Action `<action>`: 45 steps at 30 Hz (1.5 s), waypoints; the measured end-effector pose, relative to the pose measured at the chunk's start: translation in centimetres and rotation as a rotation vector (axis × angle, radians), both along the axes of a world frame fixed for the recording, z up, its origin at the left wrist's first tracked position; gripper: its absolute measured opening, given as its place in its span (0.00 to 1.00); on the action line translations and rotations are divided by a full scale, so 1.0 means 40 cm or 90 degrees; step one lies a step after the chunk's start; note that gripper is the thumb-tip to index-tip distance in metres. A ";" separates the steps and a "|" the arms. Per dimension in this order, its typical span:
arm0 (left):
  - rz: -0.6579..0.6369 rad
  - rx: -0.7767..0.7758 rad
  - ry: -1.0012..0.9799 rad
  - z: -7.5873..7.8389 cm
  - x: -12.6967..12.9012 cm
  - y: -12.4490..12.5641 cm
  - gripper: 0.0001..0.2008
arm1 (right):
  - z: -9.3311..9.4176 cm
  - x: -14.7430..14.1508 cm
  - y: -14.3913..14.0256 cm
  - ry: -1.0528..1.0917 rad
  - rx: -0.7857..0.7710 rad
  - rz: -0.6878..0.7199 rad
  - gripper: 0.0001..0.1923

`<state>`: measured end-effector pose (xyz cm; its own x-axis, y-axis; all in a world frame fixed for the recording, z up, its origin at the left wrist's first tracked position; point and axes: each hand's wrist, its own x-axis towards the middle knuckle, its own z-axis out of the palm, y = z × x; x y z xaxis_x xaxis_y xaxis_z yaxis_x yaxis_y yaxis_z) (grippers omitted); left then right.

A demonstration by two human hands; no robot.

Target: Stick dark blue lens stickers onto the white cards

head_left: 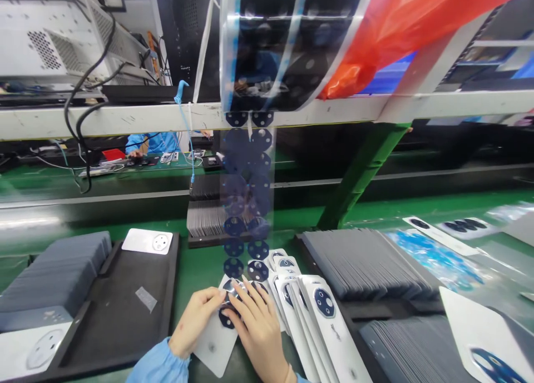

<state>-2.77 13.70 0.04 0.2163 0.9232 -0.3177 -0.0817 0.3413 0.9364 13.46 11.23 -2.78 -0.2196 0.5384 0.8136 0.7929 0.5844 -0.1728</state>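
Observation:
A white phone back panel (213, 347) lies on the bench under both my hands. Over its upper end hangs a clear film strip (247, 199) carrying dark round camera-shaped stickers in two columns. My left hand (199, 319) is closed, thumb and index finger pinched at the strip's left edge. With fingers stretched and slightly spread, my right hand (257, 330) lies flat over the strip's lower end and the panel's top. One dark sticker (227, 317) shows between the hands. To the right, overlapping white panels (329, 327) bear dark stickers at their camera ends.
A large film roll (287, 49) hangs above, beside a red plastic sheet (396, 27). Black trays of grey panels stand at left (54, 272) and right (371, 260). A green post (362, 174) rises behind. Across the bench is a person in a blue sleeve (156, 143).

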 end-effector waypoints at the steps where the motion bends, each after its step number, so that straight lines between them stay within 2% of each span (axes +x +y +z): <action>1: 0.000 0.000 -0.005 -0.002 0.003 -0.002 0.23 | 0.001 0.001 0.000 0.004 0.008 0.003 0.08; 8: 0.015 0.043 0.045 -0.007 0.019 -0.008 0.30 | 0.007 -0.003 0.004 -0.002 0.063 -0.007 0.09; 12: 0.025 0.048 0.063 -0.003 0.026 -0.012 0.32 | 0.006 -0.007 -0.002 0.008 0.077 0.023 0.08; 17: 0.040 0.054 0.077 0.003 0.022 -0.011 0.31 | 0.002 -0.016 -0.017 -0.002 0.071 0.090 0.12; 20: 0.047 0.072 0.097 0.003 0.018 -0.008 0.31 | 0.001 -0.019 -0.019 0.023 0.018 0.080 0.09; 24: 0.021 0.074 0.094 -0.001 0.021 -0.011 0.31 | 0.003 -0.015 -0.017 0.022 -0.022 0.070 0.11; 36: -0.047 0.156 0.107 0.000 0.026 -0.020 0.26 | 0.004 -0.011 -0.008 0.086 0.034 0.075 0.14; 45: -0.011 0.142 0.111 0.000 0.042 -0.022 0.29 | 0.011 0.009 -0.012 0.085 0.078 0.123 0.13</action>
<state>-1.09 12.81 0.05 0.1925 0.9712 -0.1407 0.0906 0.1251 0.9880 13.81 10.76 -2.33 -0.1945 0.3927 0.8989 0.6398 0.7454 -0.1872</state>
